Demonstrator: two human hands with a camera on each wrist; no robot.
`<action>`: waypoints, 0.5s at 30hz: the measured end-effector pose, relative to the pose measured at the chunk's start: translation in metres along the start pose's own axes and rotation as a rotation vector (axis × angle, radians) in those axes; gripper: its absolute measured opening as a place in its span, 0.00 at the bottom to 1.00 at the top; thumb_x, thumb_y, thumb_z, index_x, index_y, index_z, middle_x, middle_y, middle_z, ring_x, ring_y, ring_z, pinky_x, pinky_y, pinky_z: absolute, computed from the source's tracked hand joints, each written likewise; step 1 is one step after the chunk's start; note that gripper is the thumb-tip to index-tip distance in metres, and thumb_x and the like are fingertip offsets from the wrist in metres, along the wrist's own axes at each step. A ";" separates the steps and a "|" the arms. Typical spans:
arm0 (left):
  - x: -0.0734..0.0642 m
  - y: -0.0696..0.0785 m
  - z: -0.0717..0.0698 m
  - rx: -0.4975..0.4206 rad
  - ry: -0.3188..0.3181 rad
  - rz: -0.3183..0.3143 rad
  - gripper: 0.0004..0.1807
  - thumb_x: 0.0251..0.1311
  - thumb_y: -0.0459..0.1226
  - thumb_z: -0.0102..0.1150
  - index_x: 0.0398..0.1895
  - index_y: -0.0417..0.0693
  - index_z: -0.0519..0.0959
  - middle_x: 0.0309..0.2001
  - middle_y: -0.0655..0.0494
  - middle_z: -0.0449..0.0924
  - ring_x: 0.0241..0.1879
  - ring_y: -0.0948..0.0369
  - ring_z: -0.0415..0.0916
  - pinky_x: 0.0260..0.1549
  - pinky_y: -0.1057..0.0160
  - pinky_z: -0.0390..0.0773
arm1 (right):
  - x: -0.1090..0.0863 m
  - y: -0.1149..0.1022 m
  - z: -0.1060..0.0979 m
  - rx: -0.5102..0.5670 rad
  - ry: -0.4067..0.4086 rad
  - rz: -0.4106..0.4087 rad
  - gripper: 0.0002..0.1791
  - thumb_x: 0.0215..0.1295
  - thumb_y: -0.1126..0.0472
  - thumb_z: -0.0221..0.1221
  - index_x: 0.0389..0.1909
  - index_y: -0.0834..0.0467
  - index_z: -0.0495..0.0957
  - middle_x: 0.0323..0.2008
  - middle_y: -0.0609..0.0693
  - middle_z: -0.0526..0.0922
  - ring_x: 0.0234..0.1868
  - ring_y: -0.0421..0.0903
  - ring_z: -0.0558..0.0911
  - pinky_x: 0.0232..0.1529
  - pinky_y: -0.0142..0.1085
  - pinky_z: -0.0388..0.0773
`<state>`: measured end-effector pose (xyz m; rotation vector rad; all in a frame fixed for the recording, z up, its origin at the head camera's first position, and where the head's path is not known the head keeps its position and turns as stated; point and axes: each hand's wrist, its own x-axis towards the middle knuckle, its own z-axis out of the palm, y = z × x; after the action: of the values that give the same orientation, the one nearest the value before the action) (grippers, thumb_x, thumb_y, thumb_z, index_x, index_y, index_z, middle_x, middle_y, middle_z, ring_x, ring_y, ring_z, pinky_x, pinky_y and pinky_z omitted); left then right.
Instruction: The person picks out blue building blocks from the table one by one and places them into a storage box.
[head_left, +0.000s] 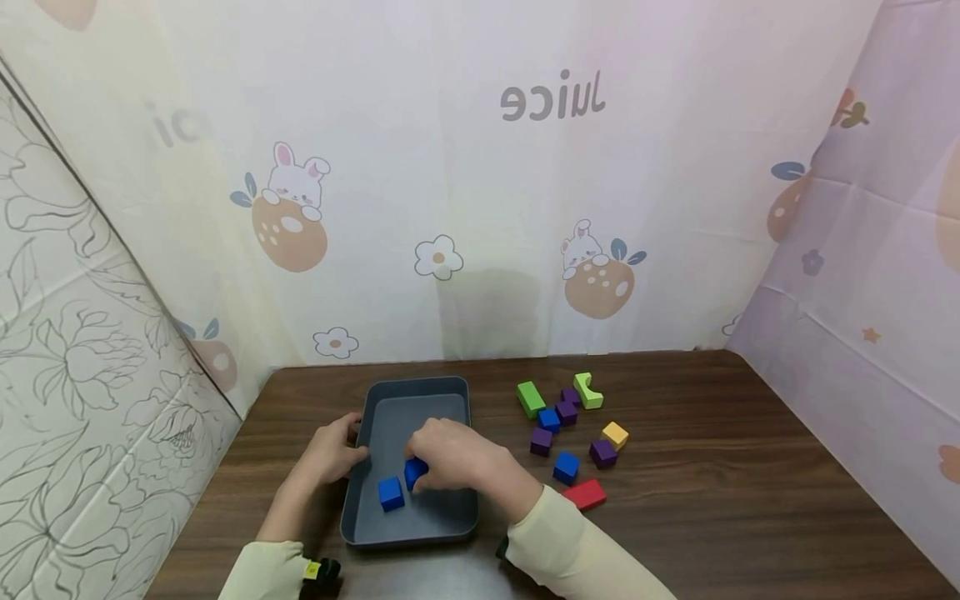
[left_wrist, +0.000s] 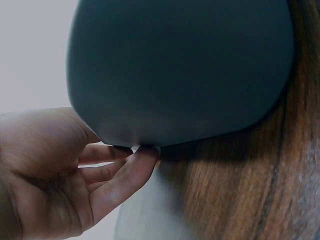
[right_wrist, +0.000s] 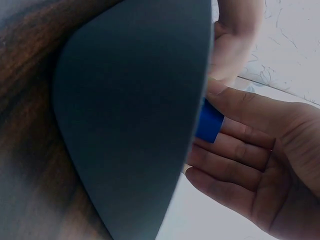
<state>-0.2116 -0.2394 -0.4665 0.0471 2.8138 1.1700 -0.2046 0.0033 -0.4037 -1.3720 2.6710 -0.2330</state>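
While the left hand (head_left: 330, 450), fingers loosely apart, touches the gray tray (head_left: 405, 408) at its left rim, I see remotely the right hand's (head_left: 456, 454) fingers pinching a blue cube (head_left: 412, 473) inside, nearer the tabletop's (head_left: 697, 500) left edge than its right.

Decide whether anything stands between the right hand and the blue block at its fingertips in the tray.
Nothing visible does: the right hand pinches that blue block directly, inside the gray tray. The second blue cube lies to its left in the head view, not in between.
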 end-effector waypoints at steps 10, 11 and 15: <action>-0.001 -0.001 0.000 0.010 -0.005 0.010 0.32 0.64 0.26 0.64 0.72 0.29 0.70 0.45 0.39 0.83 0.35 0.52 0.85 0.24 0.56 0.88 | 0.005 -0.004 0.010 -0.024 -0.018 0.003 0.16 0.60 0.47 0.77 0.46 0.49 0.90 0.34 0.37 0.86 0.30 0.30 0.76 0.34 0.24 0.78; -0.001 -0.001 0.000 0.010 -0.005 0.009 0.31 0.65 0.26 0.64 0.72 0.29 0.70 0.45 0.39 0.83 0.35 0.52 0.85 0.24 0.56 0.88 | 0.005 -0.004 0.011 -0.028 -0.019 0.003 0.16 0.60 0.47 0.77 0.46 0.49 0.90 0.34 0.37 0.86 0.30 0.31 0.76 0.34 0.24 0.78; -0.001 0.000 -0.001 0.009 -0.003 0.008 0.31 0.64 0.26 0.64 0.71 0.29 0.70 0.45 0.40 0.83 0.35 0.52 0.85 0.25 0.56 0.88 | 0.007 -0.006 0.013 -0.033 -0.027 0.007 0.17 0.59 0.47 0.78 0.46 0.49 0.90 0.35 0.37 0.86 0.31 0.31 0.76 0.35 0.25 0.78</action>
<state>-0.2106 -0.2400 -0.4662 0.0611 2.8194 1.1578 -0.2016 -0.0072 -0.4156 -1.3652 2.6691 -0.1691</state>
